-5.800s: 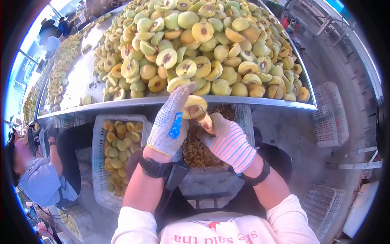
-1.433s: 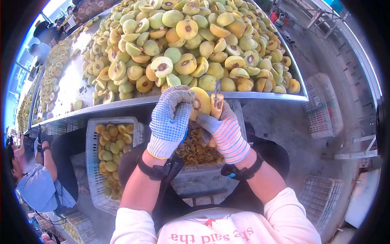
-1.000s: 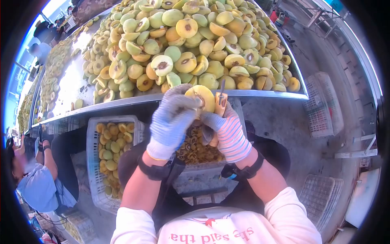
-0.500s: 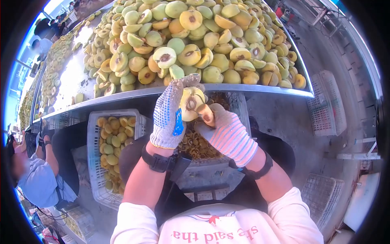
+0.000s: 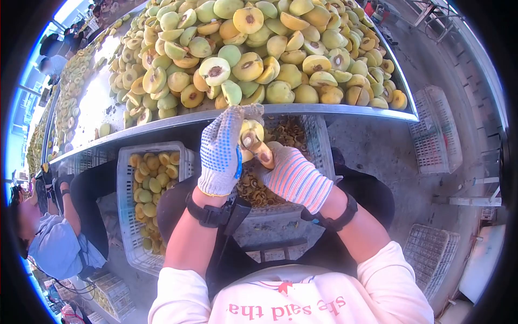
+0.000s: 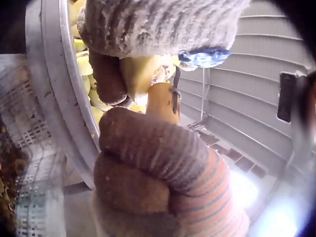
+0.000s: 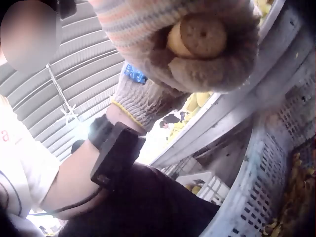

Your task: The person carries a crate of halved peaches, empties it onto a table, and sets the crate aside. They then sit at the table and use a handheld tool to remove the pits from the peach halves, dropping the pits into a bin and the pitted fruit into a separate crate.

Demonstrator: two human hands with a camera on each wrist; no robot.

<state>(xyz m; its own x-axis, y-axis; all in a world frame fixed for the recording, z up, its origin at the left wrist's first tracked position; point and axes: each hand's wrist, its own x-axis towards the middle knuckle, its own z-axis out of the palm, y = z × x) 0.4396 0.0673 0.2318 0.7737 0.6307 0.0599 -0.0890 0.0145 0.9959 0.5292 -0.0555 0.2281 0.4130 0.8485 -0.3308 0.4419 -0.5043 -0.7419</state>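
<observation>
My left hand (image 5: pixel 218 154), in a dotted knit glove, holds a yellow-green stone-fruit half (image 5: pixel 250 131), its cut face with the brown centre turned toward my right hand. In a striped glove, my right hand (image 5: pixel 298 177) grips a short wooden-handled pitting tool (image 5: pixel 264 155) whose end lies right at the fruit. The left wrist view shows the wooden handle (image 6: pixel 162 101) with a dark metal piece along it, just below the fruit flesh (image 6: pixel 139 76). The handle's round butt (image 7: pixel 203 37) pokes out of my right fist in the right wrist view. Glove and fruit hide the tool's working tip.
A large heap of fruit halves (image 5: pixel 270 65) fills the metal-edged table (image 5: pixel 178 115) ahead. Below my hands stands a crate (image 5: pixel 322 146) of brown scraps. At left is a white crate (image 5: pixel 125 202) of fruit halves, with a seated person (image 5: pixel 59 237) beyond.
About a second ago the tool pointed upright beside the fruit and my left fingers were on its cut face. Now the tool is tipped against the fruit, which has turned since half a second ago.
</observation>
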